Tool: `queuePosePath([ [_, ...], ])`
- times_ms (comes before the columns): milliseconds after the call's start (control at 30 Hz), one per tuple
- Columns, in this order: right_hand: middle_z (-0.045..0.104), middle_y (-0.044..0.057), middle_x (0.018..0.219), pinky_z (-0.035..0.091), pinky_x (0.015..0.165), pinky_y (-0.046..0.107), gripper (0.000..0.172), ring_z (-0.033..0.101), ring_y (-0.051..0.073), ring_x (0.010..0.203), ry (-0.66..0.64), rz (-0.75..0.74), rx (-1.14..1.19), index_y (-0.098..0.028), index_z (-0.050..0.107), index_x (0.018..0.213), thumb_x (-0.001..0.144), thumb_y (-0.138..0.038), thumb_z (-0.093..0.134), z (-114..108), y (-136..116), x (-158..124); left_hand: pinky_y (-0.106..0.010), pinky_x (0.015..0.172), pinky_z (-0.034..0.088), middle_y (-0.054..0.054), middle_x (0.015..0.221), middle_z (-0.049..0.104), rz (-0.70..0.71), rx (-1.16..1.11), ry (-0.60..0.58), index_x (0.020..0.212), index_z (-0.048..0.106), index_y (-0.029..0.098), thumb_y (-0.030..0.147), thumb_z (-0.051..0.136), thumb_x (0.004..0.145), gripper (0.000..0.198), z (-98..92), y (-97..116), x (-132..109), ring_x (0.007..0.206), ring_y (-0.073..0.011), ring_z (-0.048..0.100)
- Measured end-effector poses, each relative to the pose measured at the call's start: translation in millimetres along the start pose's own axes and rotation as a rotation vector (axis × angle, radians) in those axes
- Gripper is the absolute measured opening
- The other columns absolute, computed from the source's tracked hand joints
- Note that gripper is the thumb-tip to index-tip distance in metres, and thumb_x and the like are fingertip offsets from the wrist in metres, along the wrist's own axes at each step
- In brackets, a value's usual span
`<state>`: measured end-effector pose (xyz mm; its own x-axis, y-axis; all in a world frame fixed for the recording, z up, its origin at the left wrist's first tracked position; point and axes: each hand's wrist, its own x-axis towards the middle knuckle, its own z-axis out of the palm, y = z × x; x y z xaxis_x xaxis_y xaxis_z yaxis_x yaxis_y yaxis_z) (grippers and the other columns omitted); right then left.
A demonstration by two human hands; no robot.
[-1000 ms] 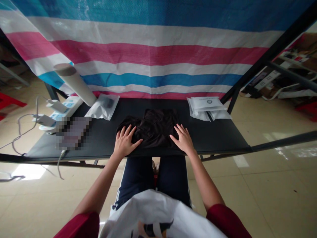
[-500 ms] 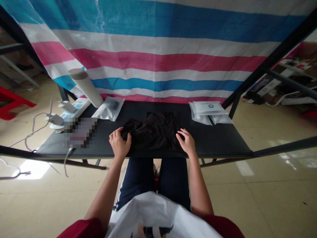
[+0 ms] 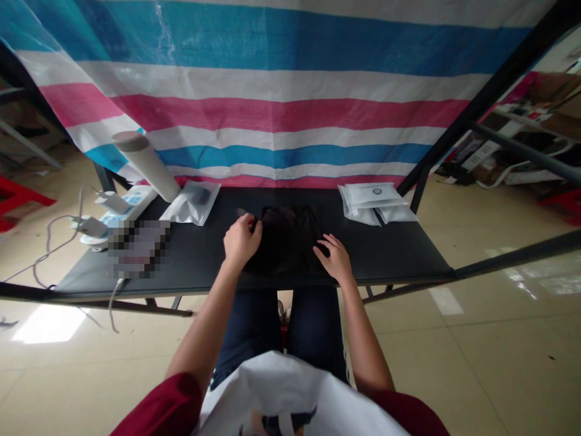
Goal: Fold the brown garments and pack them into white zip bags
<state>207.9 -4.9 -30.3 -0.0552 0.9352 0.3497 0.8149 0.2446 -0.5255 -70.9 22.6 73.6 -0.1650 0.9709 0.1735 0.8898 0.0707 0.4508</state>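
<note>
A dark piece of fabric (image 3: 290, 239), black or very dark brown, lies on the black table in front of me. It looks folded into a rough rectangle. At its left edge my left hand (image 3: 241, 241) is closed, thumb and fingers pinching a bit of the fabric. A small sheer flap of it shows just beyond those fingers. My right hand (image 3: 334, 257) rests at the right edge, fingers apart and slightly bent, touching the fabric or the table beside it. The fabric's exact kind cannot be made out.
On the black table (image 3: 385, 254), several white plastic packets (image 3: 374, 197) lie at back right. Back left hold a clear-and-white pouch (image 3: 193, 203), a white bottle (image 3: 147, 166), a power strip (image 3: 131, 209) with plugs, and a blurred-out device (image 3: 140, 248) with a cable. A striped sheet (image 3: 272, 115) hangs behind.
My left hand has moved right and away from me, drawing the fabric's left side inward, so the fabric is narrower. The right hand stays at the right edge. The view has shifted slightly.
</note>
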Motion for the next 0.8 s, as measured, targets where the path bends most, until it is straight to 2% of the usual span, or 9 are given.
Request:
queuePosePath([
  [100, 0.061, 0.011, 0.134, 0.037, 0.112, 0.049, 0.043, 0.047, 0.028, 0.134, -0.004, 0.007, -0.012, -0.021, 0.07, 0.114, 0.092, -0.052, 0.052, 0.6, -0.1, 0.2, -0.031, 0.072, 0.046, -0.007, 0.095, 0.072, 0.143, 0.024, -0.124, 0.104, 0.063, 0.023, 0.044, 0.045, 0.093, 0.029, 19.5, 42.6, -6.4, 0.088, -0.0247, 0.068],
  [167, 0.06, 0.011, 0.135, 0.037, 0.112, 0.049, 0.043, 0.048, 0.028, 0.134, -0.003, 0.01, -0.015, -0.021, 0.07, 0.115, 0.091, -0.052, 0.053, 0.6, -0.3, 0.3, -0.031, 0.071, 0.047, -0.01, 0.096, 0.072, 0.208, 0.056, -0.185, 0.107, 0.063, 0.022, 0.041, 0.044, 0.094, 0.029, 39.9, 59.3, -12.8, 0.086, -0.025, 0.069],
  [300, 0.059, 0.011, 0.136, 0.038, 0.111, 0.048, 0.042, 0.048, 0.029, 0.133, -0.009, 0.018, -0.015, -0.021, 0.071, 0.114, 0.09, -0.052, 0.055, -0.7, -1.9, 0.4, -0.033, 0.073, 0.048, -0.011, 0.098, 0.071, 0.206, 0.118, -0.271, 0.109, 0.062, 0.022, 0.037, 0.045, 0.094, 0.028, 78.5, 67.5, -24.6, 0.088, -0.0267, 0.069],
  [400, 0.059, 0.01, 0.136, 0.038, 0.112, 0.047, 0.042, 0.048, 0.029, 0.133, -0.013, 0.018, -0.015, -0.021, 0.071, 0.114, 0.09, -0.051, 0.056, -1.9, -3.0, 0.2, -0.033, 0.076, 0.049, -0.011, 0.104, 0.07, 0.208, 0.118, -0.265, 0.108, 0.062, 0.021, 0.038, 0.046, 0.093, 0.027, 94.0, 64.1, -30.0, 0.095, -0.0258, 0.067],
  [533, 0.059, 0.01, 0.137, 0.036, 0.113, 0.046, 0.042, 0.047, 0.029, 0.134, -0.013, 0.016, -0.017, -0.021, 0.07, 0.116, 0.09, -0.051, 0.055, -2.4, -3.4, -0.2, -0.033, 0.081, 0.049, -0.01, 0.108, 0.068, 0.258, 0.058, -0.284, 0.108, 0.062, 0.019, 0.046, 0.05, 0.091, 0.034, 92.0, 58.7, -29.9, 0.101, -0.0257, 0.064],
  [633, 0.058, 0.01, 0.138, 0.037, 0.113, 0.046, 0.043, 0.046, 0.029, 0.134, -0.021, 0.02, -0.021, -0.021, 0.07, 0.116, 0.09, -0.051, 0.054, -1.6, -3.0, -0.4, -0.035, 0.088, 0.047, -0.009, 0.108, 0.067, 0.416, -0.061, -0.339, 0.112, 0.062, 0.018, 0.051, 0.052, 0.09, 0.04, 76.7, 48.8, -28.6, 0.101, -0.025, 0.062],
  [700, 0.058, 0.01, 0.138, 0.036, 0.113, 0.046, 0.044, 0.046, 0.029, 0.135, -0.025, 0.022, -0.022, -0.021, 0.069, 0.117, 0.09, -0.052, 0.054, -1.2, -2.6, -0.3, -0.038, 0.095, 0.044, -0.009, 0.113, 0.065, 0.523, -0.117, -0.282, 0.117, 0.06, 0.019, 0.051, 0.052, 0.091, 0.043, 63.6, 36.5, -29.8, 0.107, -0.026, 0.058],
  [800, 0.056, 0.01, 0.14, 0.035, 0.114, 0.048, 0.047, 0.045, 0.03, 0.135, -0.031, 0.014, -0.014, -0.021, 0.067, 0.12, 0.089, -0.054, 0.055, -2.1, -2.2, 0.1, -0.045, 0.1, 0.041, -0.01, 0.126, 0.058, 0.578, -0.12, -0.147, 0.127, 0.054, 0.021, 0.054, 0.053, 0.089, 0.05, 46.0, 10.1, -33.5, 0.12, -0.03, 0.049],
])
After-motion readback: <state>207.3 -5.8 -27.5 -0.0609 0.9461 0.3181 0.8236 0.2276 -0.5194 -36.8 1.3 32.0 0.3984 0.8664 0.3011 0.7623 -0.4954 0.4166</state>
